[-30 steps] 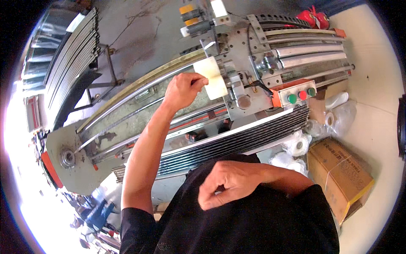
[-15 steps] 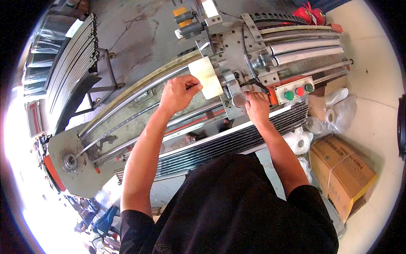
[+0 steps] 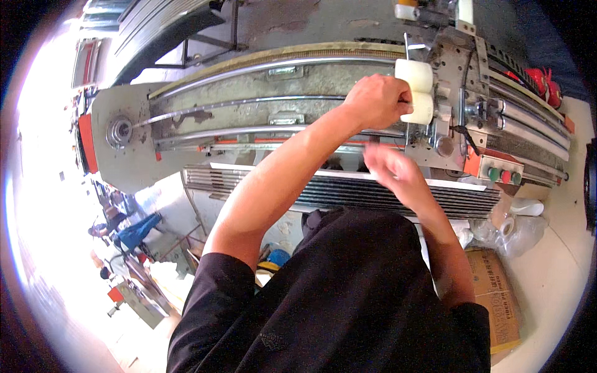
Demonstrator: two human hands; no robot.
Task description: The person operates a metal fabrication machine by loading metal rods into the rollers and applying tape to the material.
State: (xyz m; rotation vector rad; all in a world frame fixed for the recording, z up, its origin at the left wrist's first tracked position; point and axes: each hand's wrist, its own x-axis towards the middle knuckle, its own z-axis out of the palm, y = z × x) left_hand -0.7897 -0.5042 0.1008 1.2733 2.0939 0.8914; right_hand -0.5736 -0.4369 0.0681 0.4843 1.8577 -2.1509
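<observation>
My left hand (image 3: 379, 99) is curled, its fingertips pinched together against the edge of two cream-coloured rollers (image 3: 418, 108). What the pinch holds, if anything, is hidden. The rollers sit at the left side of a metal carriage (image 3: 451, 81) on a long machine bed (image 3: 230, 81). My right hand (image 3: 395, 166) is off the machine's parts, smeared by motion, above the front rail and below my left hand. A round metal knob (image 3: 444, 147) on the carriage lies to the right of it.
Dark slim rods (image 3: 348, 194) lie in a row along the machine's near side. A control box (image 3: 497, 168) with green and red buttons is fixed at the right. Beyond it are plastic-wrapped rolls (image 3: 519, 230) and a cardboard box (image 3: 494, 292). A round hub (image 3: 121, 131) marks the left end.
My right hand has left the area by the carriage's knob and moved left. My left hand stays pinched by the rollers. The view has swung left, showing more of the machine's left end.
</observation>
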